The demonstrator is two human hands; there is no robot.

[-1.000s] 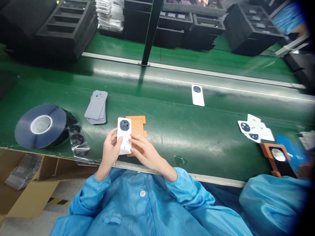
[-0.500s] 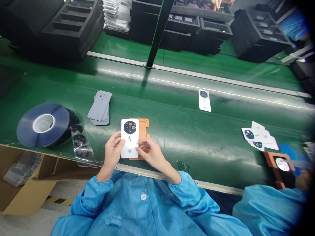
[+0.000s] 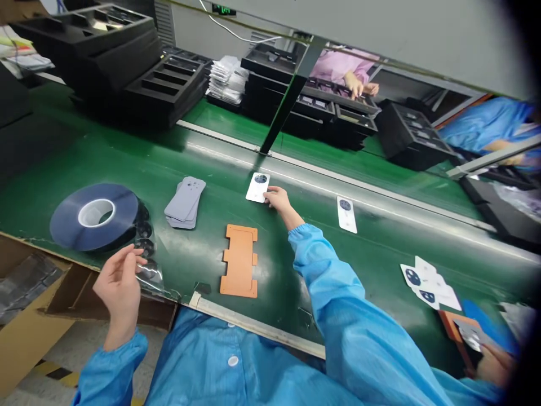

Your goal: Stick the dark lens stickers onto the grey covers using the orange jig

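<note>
My right hand (image 3: 279, 198) reaches out across the green surface and pinches the lower right edge of a white phone back panel (image 3: 255, 192) with a dark round camera area. My left hand (image 3: 120, 282) is at the lower left, fingers loosely curled and slightly apart. Its fingertips come up to the clear film strip (image 3: 154, 269), which carries black round pieces and runs off a large roll of film (image 3: 67, 217). Whether they touch the strip is unclear. Between my hands an orange fixture plate (image 3: 240, 262) lies flat, with nothing on it.
Grey phone-shaped plates (image 3: 186, 200) lie stacked beyond the fixture. Another white panel (image 3: 347, 214) and a pile of white panels (image 3: 439, 290) are to the right. A co-worker's hand (image 3: 494, 363) works at the far right. Black trays (image 3: 164, 90) stand behind.
The white panel has gone from above the orange fixture to the back of the surface, carried by my right hand. My left hand has let go of it and moved left to the film strip.
</note>
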